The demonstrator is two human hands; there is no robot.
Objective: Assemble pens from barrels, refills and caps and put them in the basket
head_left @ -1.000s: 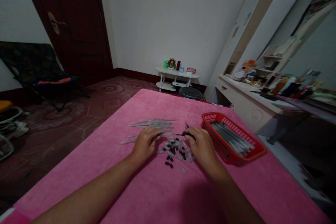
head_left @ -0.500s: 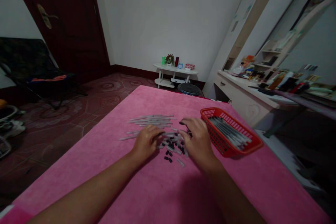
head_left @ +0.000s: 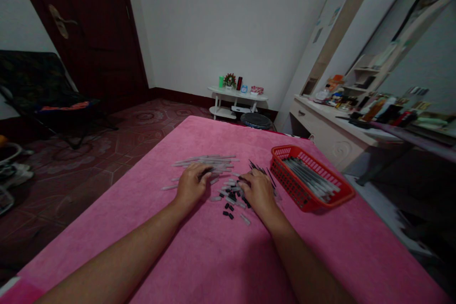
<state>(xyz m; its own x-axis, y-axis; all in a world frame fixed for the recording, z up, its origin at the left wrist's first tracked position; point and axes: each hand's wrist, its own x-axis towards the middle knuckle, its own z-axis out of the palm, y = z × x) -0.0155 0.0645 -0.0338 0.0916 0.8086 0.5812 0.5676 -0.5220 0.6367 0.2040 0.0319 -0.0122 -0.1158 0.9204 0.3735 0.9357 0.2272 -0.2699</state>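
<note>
My left hand (head_left: 192,183) is curled at the near side of a pile of thin, pale pen barrels (head_left: 213,161). Its thumb and fingers are drawn together, and what lies between them is hidden. My right hand (head_left: 259,192) is closed over the right side of the small parts, fingertips bent down; anything in its pinch is too small to make out. Between the hands lie short black plugs (head_left: 231,196) and clear caps (head_left: 245,219), loosely heaped. Thin dark pointed sticks (head_left: 272,176) show beyond and beside the right hand.
A red plastic basket (head_left: 302,203) holding several grey pens (head_left: 313,178) stands to the right on the pink cloth-covered table (head_left: 199,256). Farther off are a low white stand (head_left: 223,113), a round dark stool (head_left: 256,120), a dresser (head_left: 342,145) and a folding chair (head_left: 35,80).
My left hand has moved slightly left, toward the barrels. My right hand has shifted left and turned down over the small parts, uncovering the dark sticks near the basket.
</note>
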